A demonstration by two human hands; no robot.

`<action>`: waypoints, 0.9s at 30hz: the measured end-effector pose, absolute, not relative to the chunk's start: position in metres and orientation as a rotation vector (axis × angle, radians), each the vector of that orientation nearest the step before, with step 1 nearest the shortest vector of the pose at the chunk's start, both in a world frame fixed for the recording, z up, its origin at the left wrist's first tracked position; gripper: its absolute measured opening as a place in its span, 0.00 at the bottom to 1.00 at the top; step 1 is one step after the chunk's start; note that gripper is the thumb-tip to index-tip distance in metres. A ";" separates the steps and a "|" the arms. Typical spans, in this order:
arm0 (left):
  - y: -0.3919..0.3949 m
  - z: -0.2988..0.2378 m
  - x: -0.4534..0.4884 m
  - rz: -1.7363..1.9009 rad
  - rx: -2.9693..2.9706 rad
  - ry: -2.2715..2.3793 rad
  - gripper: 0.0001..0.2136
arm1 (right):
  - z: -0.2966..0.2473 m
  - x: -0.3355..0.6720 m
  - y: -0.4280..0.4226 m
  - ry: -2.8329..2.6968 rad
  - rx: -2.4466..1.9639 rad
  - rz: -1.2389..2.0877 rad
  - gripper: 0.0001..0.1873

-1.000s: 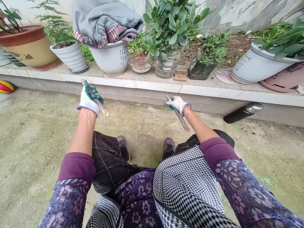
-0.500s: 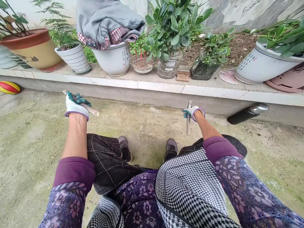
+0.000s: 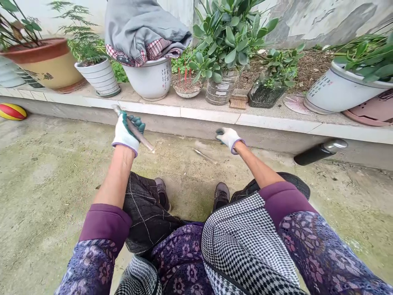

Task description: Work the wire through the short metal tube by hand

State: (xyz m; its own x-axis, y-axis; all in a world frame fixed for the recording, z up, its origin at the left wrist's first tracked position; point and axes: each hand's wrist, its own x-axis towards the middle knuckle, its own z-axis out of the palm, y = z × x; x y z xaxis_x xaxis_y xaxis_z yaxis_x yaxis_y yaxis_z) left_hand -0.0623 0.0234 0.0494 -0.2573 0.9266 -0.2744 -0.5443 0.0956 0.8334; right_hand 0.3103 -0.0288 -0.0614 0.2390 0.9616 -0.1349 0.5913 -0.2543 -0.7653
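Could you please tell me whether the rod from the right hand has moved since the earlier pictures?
Yes: the rod has left the right hand and lies on the concrete ground in front of the tiled ledge.

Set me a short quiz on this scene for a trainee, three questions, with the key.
1. True or false: the left hand holds a rod, and the right hand holds nothing.
2. Multiple choice: what lies on the concrete ground nearest the right hand? A) a thin metal rod B) a garden trowel C) a watering can
3. Short answer: what lies on its side on the ground by the foot of the tiled ledge, to the right of the right hand?

Key: 1) True. 2) A. 3) A dark flask with a metal cap.
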 end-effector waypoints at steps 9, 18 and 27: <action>-0.004 0.020 0.081 1.378 0.940 1.040 0.20 | -0.003 0.201 -0.051 -1.674 -1.276 0.900 0.22; -0.029 0.004 0.108 1.259 1.130 0.654 0.16 | 0.005 0.232 -0.079 -1.498 -1.527 0.666 0.25; -0.034 0.009 0.101 1.084 1.372 0.682 0.12 | 0.032 0.264 -0.107 -1.531 -1.741 0.637 0.20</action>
State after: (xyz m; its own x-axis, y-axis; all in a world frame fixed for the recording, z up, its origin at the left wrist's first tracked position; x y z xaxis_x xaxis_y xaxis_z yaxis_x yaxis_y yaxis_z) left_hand 0.1008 -0.0344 0.0085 0.3946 0.8962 0.2030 -0.2050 -0.1294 0.9702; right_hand 0.2642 -0.1069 0.0318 0.1725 0.9805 0.0942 0.6246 -0.0349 -0.7802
